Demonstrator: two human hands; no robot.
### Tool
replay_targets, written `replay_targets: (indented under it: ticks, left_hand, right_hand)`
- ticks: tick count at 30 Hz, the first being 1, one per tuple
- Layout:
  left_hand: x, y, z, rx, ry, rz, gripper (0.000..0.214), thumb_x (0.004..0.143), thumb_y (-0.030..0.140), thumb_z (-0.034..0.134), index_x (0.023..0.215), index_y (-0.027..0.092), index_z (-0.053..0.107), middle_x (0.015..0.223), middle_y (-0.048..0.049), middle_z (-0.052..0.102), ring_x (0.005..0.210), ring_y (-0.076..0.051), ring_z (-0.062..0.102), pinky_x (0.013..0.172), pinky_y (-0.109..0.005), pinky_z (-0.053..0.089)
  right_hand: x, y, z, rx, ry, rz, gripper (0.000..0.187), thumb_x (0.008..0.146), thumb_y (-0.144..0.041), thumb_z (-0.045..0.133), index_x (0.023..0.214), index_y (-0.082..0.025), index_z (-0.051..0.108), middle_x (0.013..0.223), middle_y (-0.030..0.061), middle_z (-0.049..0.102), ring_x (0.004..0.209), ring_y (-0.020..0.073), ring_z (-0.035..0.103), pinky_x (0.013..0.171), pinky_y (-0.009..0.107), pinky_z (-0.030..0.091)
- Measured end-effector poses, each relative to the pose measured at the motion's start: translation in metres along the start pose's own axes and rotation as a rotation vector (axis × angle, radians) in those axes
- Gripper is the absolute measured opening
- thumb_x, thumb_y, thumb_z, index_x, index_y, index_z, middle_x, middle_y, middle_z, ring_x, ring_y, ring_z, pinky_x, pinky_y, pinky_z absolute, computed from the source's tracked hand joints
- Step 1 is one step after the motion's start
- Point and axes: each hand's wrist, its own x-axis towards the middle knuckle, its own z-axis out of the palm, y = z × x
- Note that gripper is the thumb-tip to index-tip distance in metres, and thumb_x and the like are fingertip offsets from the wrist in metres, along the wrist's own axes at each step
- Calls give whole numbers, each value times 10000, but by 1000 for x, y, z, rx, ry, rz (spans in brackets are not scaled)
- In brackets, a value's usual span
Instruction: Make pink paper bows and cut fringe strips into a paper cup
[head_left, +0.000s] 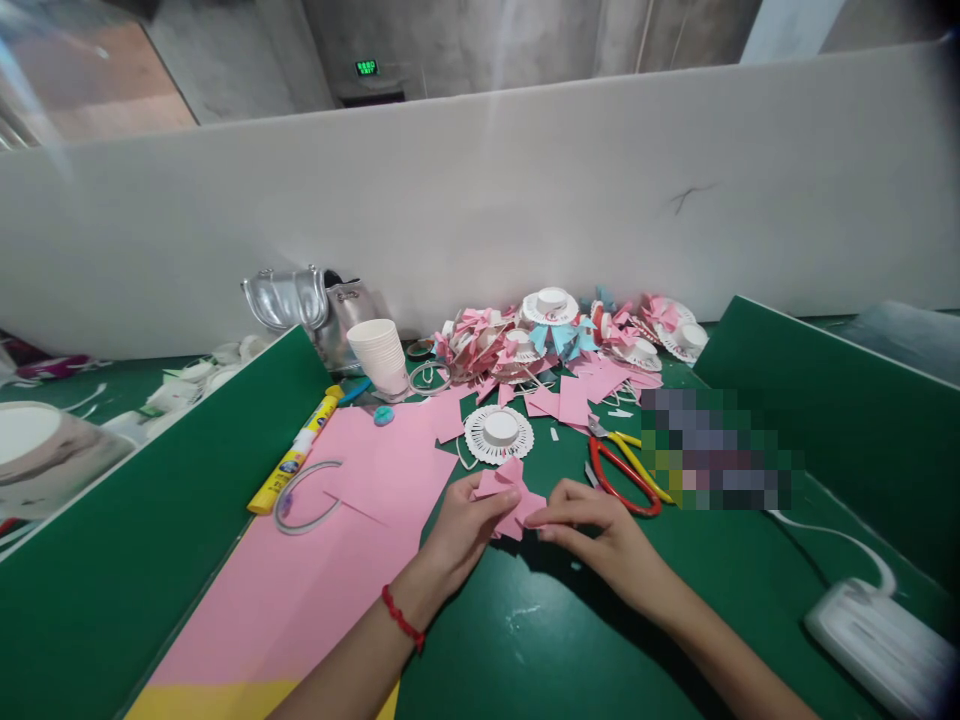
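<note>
My left hand (463,525) and my right hand (592,525) both pinch a small folded pink paper piece (510,490) just above the green table (570,630). The left fingers grip its left edge, the right fingers its lower right corner. A red string bracelet is on my left wrist. Just behind the piece lies a white cut paper cup disc (499,432). Red and yellow scissors (626,470) lie to the right of my right hand.
A large pink sheet (330,550) covers the left of the table, with a glue tube (296,455) and a paper ring on it. A stack of paper cups (379,355), a silver bag (307,300), a pile of finished paper pieces (570,335), green dividers and a white power strip (881,640) surround the spot.
</note>
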Motion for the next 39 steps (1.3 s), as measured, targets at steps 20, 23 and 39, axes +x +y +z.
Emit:
replay_targets:
  ticks: [20, 23, 39]
  left_hand:
    - [-7, 0, 6, 207, -27, 20, 98, 605, 187, 680, 572, 102, 646, 568, -38, 637, 550, -121, 533, 576, -241, 384]
    - [-8, 0, 6, 270, -58, 33, 107, 622, 199, 672, 576, 105, 650, 583, -45, 647, 571, -134, 550, 599, -256, 408]
    - [-8, -2, 6, 309, -108, 61, 125, 632, 201, 681, 545, 119, 646, 583, -29, 643, 551, -121, 562, 567, -240, 431]
  right_hand:
    - [3, 12, 5, 143, 131, 107, 178, 664, -248, 642, 509, -192, 574, 706, -11, 424, 669, 159, 453, 504, 259, 315]
    - [2, 11, 4, 174, 126, 126, 168, 645, -223, 653, 496, -185, 585, 728, -9, 419, 652, 151, 445, 495, 256, 301]
    - [3, 10, 2, 266, 129, 163, 152, 580, -171, 683, 447, -179, 612, 704, -21, 409, 655, 154, 430, 527, 253, 301]
